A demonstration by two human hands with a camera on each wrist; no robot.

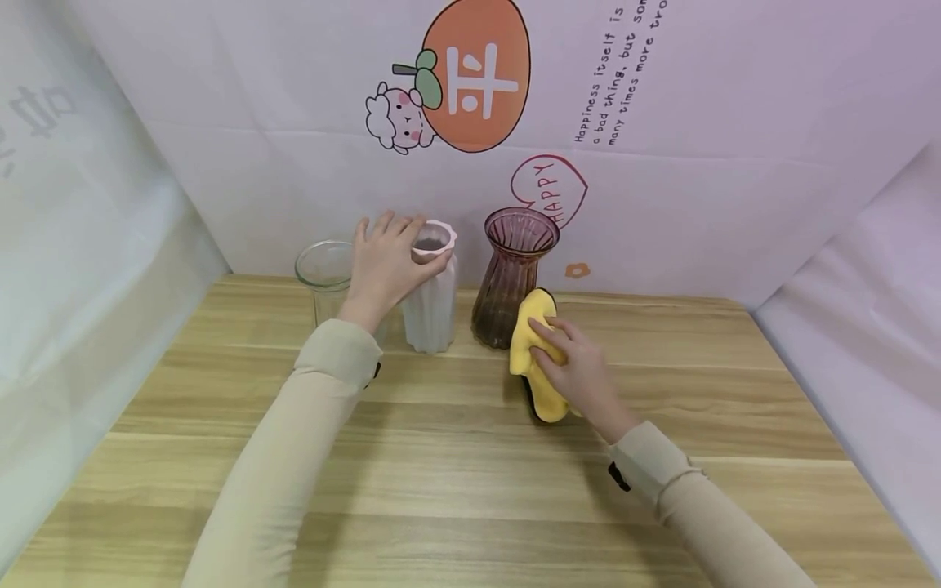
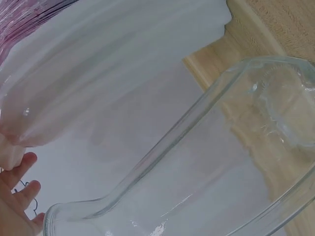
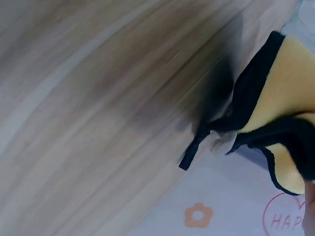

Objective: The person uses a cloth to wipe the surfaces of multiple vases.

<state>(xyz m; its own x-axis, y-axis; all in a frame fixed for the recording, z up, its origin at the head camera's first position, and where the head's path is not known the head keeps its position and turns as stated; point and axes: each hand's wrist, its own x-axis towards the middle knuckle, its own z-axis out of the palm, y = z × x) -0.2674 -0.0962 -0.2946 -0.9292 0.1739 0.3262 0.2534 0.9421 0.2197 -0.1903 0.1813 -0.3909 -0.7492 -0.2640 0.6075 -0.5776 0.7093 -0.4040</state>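
A white fluted vase point(image 1: 430, 306) with a wavy pinkish rim stands upright on the table. My left hand point(image 1: 390, 261) grips it at the top, thumb on the near side and fingers over the far side of the rim. In the left wrist view, a few fingertips point(image 2: 24, 196) show by the rim of the vase point(image 2: 108, 69). A yellow cloth point(image 1: 540, 351) with black edging hangs bunched from my right hand point(image 1: 581, 371), pinched between thumb and fingers. The cloth point(image 3: 285, 88) fills the right side of the right wrist view, where most of the hand is hidden.
Left of the white vase stands a clear glass vase point(image 1: 323, 269), partly behind my left hand. A purple ribbed glass vase point(image 1: 507, 286) stands to the right, overlapped by the cloth. Behind the wooden table point(image 1: 441, 490) hangs a white printed backdrop point(image 1: 294, 163).
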